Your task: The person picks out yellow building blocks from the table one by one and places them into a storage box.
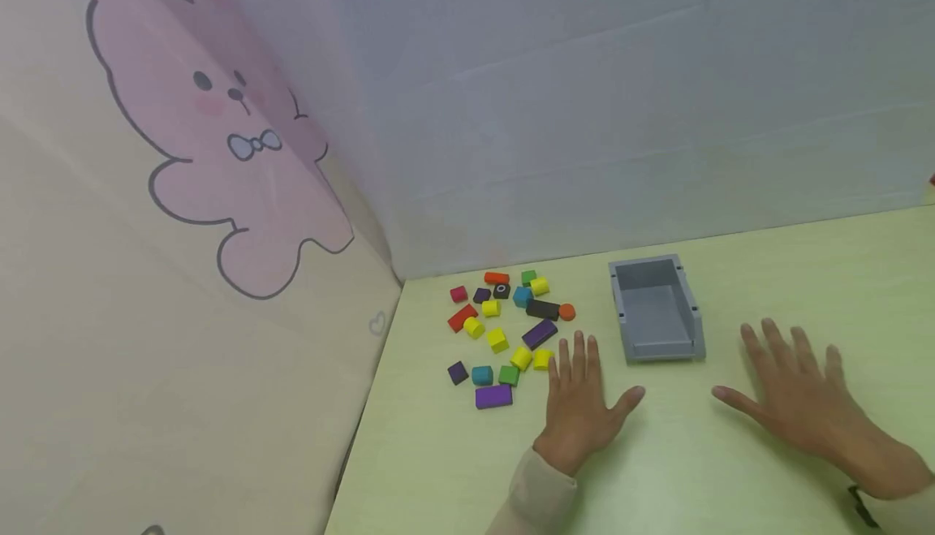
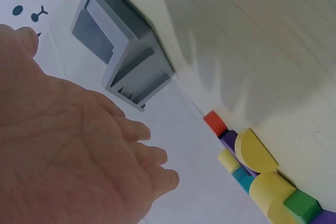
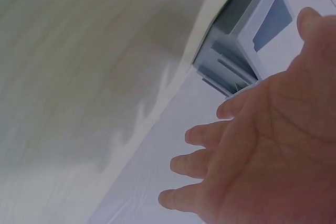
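Observation:
My left hand (image 1: 580,413) is held palm down with its fingers spread, holding nothing, just right of a group of small coloured blocks. Closest to its fingertips is a yellow block (image 1: 543,360). My right hand (image 1: 803,401), also spread and holding nothing, is to the right of a grey open-fronted bin (image 1: 657,312). In the left wrist view the bin (image 2: 126,51) shows beyond the left palm (image 2: 68,145), with yellow and green blocks (image 2: 302,205) at lower right. From the right wrist, the right palm (image 3: 278,140) appears near the bin (image 3: 236,40).
Several blocks lie scattered on the pale table (image 1: 424,470), among them a purple one (image 1: 493,396), a red one (image 1: 463,318) and a black one (image 1: 543,309). Behind the table hangs a whitish cloth (image 1: 584,113). A pink rabbit print (image 1: 219,129) decorates the left-hand cloth.

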The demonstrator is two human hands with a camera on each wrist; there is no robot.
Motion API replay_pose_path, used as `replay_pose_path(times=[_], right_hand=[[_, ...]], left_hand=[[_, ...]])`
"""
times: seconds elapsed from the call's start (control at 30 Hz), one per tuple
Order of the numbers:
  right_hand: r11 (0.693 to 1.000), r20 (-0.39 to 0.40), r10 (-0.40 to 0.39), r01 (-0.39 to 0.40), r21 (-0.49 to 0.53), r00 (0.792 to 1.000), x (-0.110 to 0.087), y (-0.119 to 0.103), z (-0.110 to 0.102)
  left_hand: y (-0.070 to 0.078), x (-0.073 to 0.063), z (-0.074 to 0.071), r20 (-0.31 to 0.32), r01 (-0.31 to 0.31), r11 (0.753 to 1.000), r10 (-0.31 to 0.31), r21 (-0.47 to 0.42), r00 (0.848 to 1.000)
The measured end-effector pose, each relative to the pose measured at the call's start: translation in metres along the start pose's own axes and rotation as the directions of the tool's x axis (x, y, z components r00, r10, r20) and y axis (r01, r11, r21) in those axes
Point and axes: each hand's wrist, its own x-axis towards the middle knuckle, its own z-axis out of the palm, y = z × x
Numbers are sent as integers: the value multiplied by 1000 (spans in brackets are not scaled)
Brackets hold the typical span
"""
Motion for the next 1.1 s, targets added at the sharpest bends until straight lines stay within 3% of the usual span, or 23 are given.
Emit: replay_pose_path(times=[0.3, 0.43, 0.57, 0.7, 0.83, 0.93, 1.1], right_hand=[[1000, -20, -6, 7, 24, 1000, 1, -4, 0], [998, -128, -61, 64, 17, 990, 4, -8, -1], [988, -260, -144, 155, 19, 955, 12, -13, -3], [980, -259, -133, 166, 107, 956, 19, -18, -7], [971, -268, -97, 149, 185, 959, 24, -25, -10], [967, -308, -100, 165, 193, 946, 29, -29, -10], [965, -301, -102, 168, 203, 948, 41, -35, -12]], left_hand=[[-9, -1, -4, -17, 5, 999, -5, -34, 1000], [-17, 1, -9, -48, 15, 1000, -16, -23, 999], [-23, 5, -16, -82, 53, 998, -56, -39, 995], [-32, 9, -21, -135, 63, 995, -74, -83, 988], [-45, 10, -21, -186, 27, 996, -43, -85, 982], [-52, 11, -22, -208, 2, 997, -17, -73, 978], [-58, 15, -23, -209, -3, 998, -9, -57, 978]])
